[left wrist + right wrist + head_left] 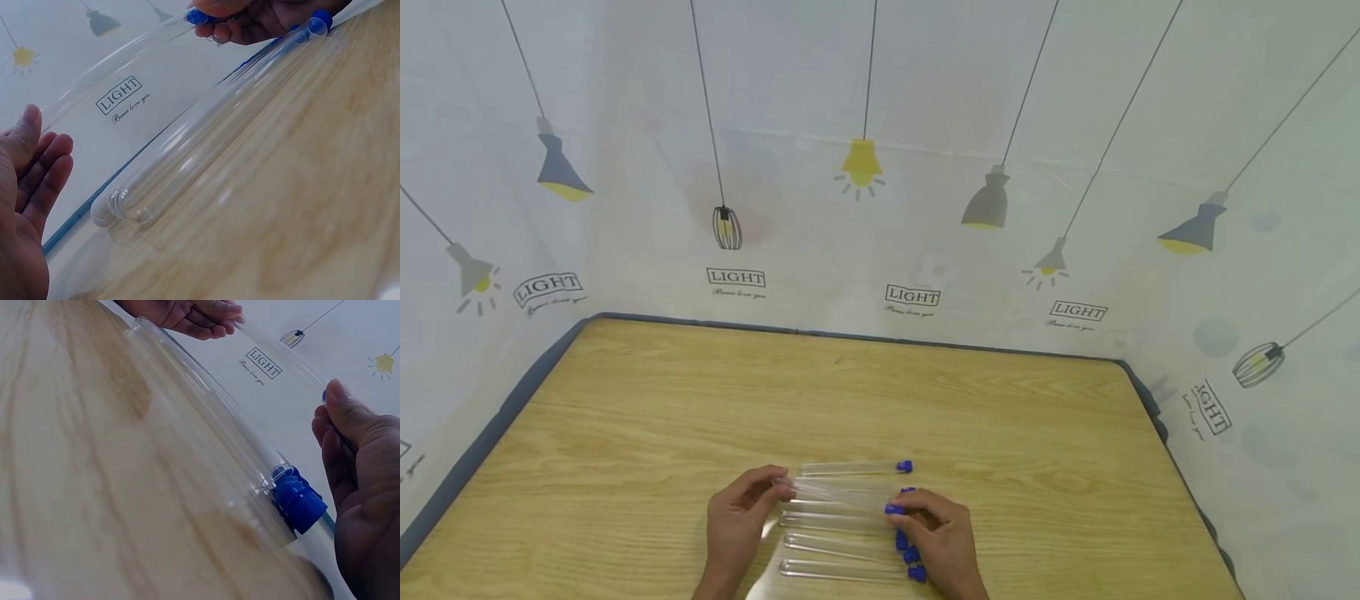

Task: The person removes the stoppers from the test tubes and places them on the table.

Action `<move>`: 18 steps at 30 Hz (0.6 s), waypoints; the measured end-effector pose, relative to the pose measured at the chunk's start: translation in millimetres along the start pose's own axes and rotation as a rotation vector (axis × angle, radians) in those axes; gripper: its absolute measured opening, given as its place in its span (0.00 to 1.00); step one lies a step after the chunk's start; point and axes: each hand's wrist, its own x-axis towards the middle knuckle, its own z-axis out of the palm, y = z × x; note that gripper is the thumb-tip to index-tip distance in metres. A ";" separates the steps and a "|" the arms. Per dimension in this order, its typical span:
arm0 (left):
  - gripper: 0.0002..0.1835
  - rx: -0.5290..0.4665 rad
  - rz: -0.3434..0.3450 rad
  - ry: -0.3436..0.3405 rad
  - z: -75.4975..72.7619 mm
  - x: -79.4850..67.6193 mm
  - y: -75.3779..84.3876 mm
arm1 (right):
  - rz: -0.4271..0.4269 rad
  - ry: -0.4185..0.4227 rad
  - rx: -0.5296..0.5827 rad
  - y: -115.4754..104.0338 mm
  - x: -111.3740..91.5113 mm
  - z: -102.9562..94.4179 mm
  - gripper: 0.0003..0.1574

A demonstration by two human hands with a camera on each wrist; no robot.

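Observation:
A clear test tube (838, 492) with a blue cap (893, 508) is held up between two hands, above the table. My left hand (737, 517) pinches its rounded end between thumb and fingers. At the other end, my right hand (942, 533) grips the blue cap, which the fingers partly cover. Below lie several similar capped test tubes (842, 570) side by side, their blue caps toward the right. One more capped tube (850, 469) lies farthest back in the row. In the right wrist view, the blue caps (300, 500) of the lying tubes bunch together.
The wooden table (700, 392) has a dark edge along its back and sides. Behind it and on both sides stands a pale curtain-like backdrop (820, 250) printed with hanging lamps and the word LIGHT.

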 end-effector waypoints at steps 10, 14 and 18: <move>0.11 0.114 -0.170 0.032 5.3 0.0 7.2 | 0.071 0.138 -0.140 -0.8 -0.1 1.4 0.10; 0.11 0.155 -0.179 0.002 4.2 -0.4 6.3 | 0.073 0.208 -0.205 -1.4 0.7 2.9 0.10; 0.11 0.184 -0.176 -0.017 2.2 -1.4 4.3 | 0.038 0.224 -0.202 -0.9 1.5 2.9 0.10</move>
